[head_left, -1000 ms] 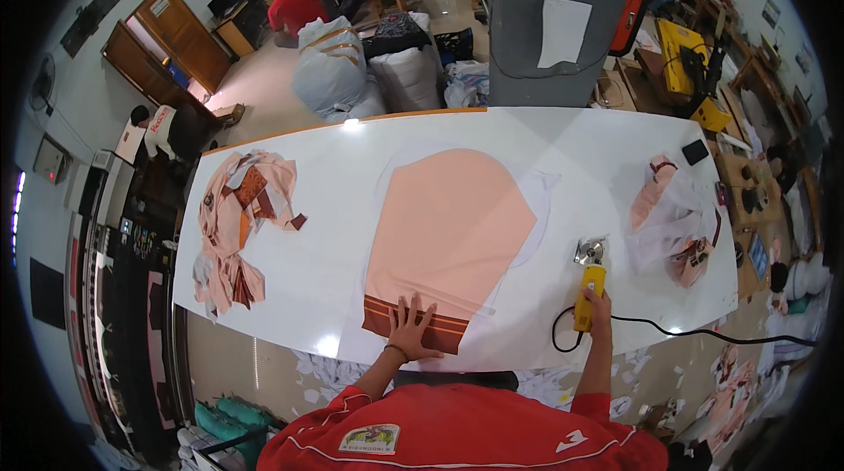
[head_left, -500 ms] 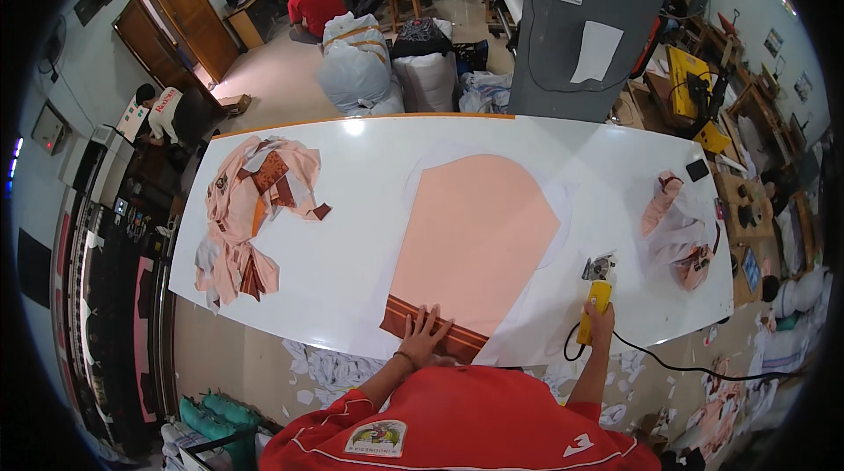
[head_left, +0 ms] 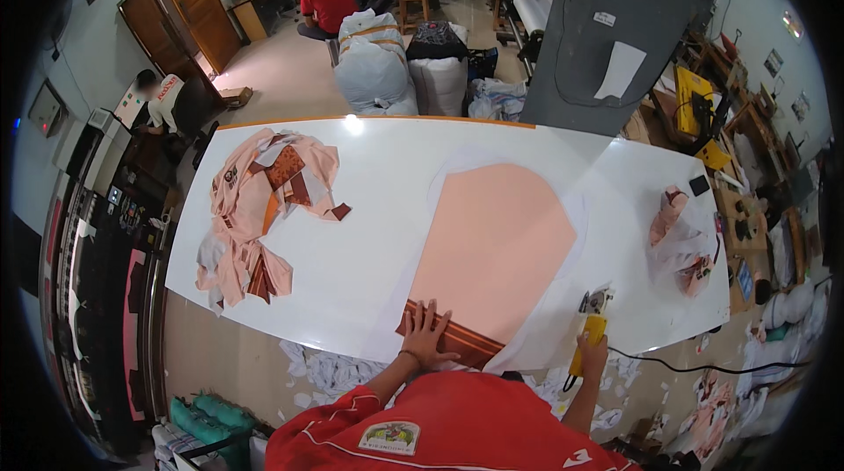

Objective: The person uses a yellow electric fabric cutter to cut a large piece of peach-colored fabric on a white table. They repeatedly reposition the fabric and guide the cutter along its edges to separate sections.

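A peach fabric piece (head_left: 492,251), rounded at its far end, lies flat over white sheeting on the white table (head_left: 369,234). Along its near end runs a brown band with orange stripes (head_left: 470,345). My left hand (head_left: 426,336) presses on the left part of that band, fingers spread. In my right hand (head_left: 592,355) is a yellow electric fabric cutter (head_left: 593,328), gripped by its body. Its metal blade head (head_left: 598,300) points away from me at the table's near edge, right of the fabric and apart from it. A black cord trails off to the right.
Crumpled peach and brown fabric pieces (head_left: 255,199) lie at the table's left, and a smaller pile (head_left: 681,242) at its right. Behind the table stand a grey pillar (head_left: 607,40) and stuffed sacks (head_left: 374,62). White scraps (head_left: 330,370) litter the floor. Several people sit farther back.
The cutter has come slightly nearer to me, its blade head turning a little. My left hand still presses on the band, its fingers slightly shifted. The whole view has shifted and tilted somewhat.
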`<state>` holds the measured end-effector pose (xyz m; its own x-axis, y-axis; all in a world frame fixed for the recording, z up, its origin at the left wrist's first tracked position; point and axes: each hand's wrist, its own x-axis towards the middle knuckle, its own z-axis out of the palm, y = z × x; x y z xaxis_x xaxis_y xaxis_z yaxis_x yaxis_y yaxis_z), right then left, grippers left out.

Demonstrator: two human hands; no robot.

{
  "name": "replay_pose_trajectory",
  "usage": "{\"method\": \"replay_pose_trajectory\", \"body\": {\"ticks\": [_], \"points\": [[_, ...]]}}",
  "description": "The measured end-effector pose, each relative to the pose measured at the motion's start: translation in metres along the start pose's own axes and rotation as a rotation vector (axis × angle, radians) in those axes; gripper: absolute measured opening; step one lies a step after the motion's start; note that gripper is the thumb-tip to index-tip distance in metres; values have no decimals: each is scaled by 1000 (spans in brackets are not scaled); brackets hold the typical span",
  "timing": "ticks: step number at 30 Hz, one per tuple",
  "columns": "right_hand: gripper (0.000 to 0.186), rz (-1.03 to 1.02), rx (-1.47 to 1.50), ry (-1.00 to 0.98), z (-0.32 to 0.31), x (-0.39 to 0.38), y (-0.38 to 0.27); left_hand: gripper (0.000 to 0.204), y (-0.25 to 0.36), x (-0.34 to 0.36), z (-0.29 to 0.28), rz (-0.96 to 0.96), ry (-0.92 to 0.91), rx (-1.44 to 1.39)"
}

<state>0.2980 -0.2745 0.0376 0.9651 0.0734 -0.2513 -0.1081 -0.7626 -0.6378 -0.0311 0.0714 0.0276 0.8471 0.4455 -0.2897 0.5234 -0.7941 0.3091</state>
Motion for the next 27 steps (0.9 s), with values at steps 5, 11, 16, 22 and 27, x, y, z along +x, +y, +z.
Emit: {"method": "replay_pose_trajectory", "body": {"ticks": [5, 11, 16, 22, 27], "points": [[64, -1, -113, 19, 3, -32, -10, 125, -9, -29, 5, 2, -17, -10], [66, -56, 44, -5, 4, -67, -9, 122, 6, -36, -28, -65, -369, 52], [72, 25, -192, 29, 4, -92, -29, 88, 20, 6, -15, 131, -52, -126], [68, 63, -188, -18, 9, -117, -39, 43, 84, 63, 5, 608, 44, -207], [64, 16, -257, -24, 16, -141, -46, 34, 119, 65, 17, 682, -38, -161]]}}
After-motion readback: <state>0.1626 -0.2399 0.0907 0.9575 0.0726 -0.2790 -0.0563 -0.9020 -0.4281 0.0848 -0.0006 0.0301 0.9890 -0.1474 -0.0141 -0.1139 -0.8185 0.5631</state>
